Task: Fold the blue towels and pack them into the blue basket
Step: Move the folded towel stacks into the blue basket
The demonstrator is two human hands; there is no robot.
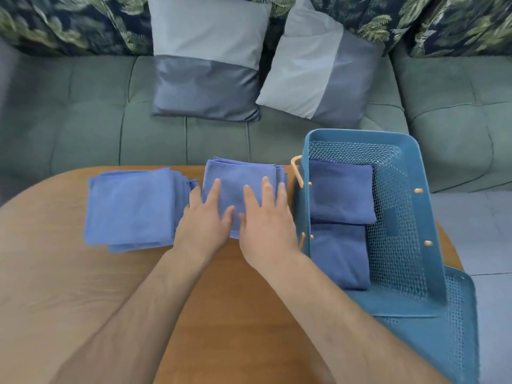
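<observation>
Brown wooden tabletop [83,286] stands before a green tufted sofa [83,112] bearing two grey two-tone cushions: a left cushion [205,65] and a right cushion [318,70].

Towels counted:
- One folded blue towel [238,176] lies at the tabletop's far edge, just left of the blue perforated plastic basket [360,133].
- A stack of folded blue towels [130,206] lies further left; its layer count is unclear.
- Inside the basket lie two more, a far dark-blue towel [340,192] and a near dark-blue towel [339,256], end to end against the left wall.

Left hand [205,220] and right hand [266,225] press flat on the folded blue towel, fingers [266,187] straight, grasping nothing. An orange handle [297,173] hangs on the basket's left side. A second blue perforated piece [457,328] lies under the basket's near end.
</observation>
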